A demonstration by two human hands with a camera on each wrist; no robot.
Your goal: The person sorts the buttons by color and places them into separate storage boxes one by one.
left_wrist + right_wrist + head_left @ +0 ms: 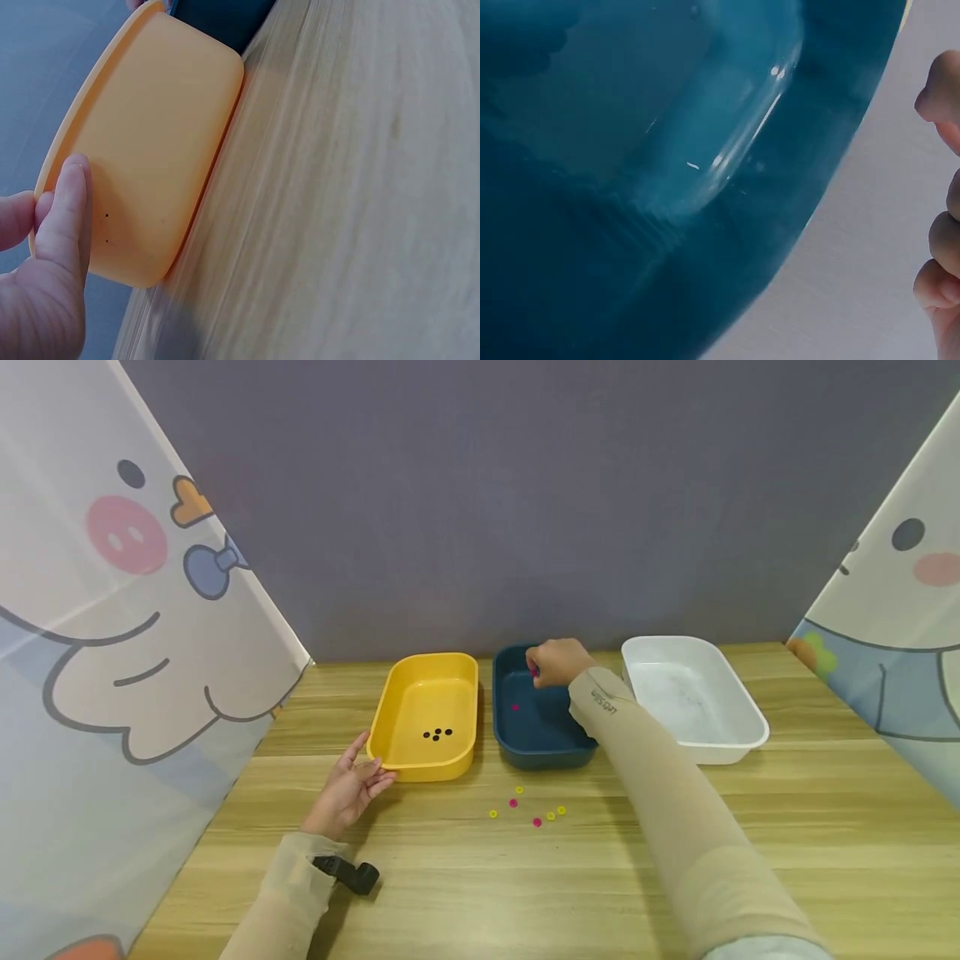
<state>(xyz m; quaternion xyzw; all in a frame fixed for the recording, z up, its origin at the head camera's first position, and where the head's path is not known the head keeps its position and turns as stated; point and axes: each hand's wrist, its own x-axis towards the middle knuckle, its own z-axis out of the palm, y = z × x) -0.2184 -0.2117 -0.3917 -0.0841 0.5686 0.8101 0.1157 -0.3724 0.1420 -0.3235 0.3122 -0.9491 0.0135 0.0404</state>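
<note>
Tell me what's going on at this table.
A person's right hand is over the blue tray, pinching a pink piece; another pink piece lies in that tray. The left hand holds the near left corner of the yellow tray, which has four black pieces in it. Four yellow pieces and two pink ones lie on the table in front, and a white tray stands to the right.

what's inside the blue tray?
In the blue tray, one pink disc lies toward the left. Over the tray, the right hand holds a second disc. In the head view, hand and sleeve cover much of the right side; anything beneath can't be seen.
</note>
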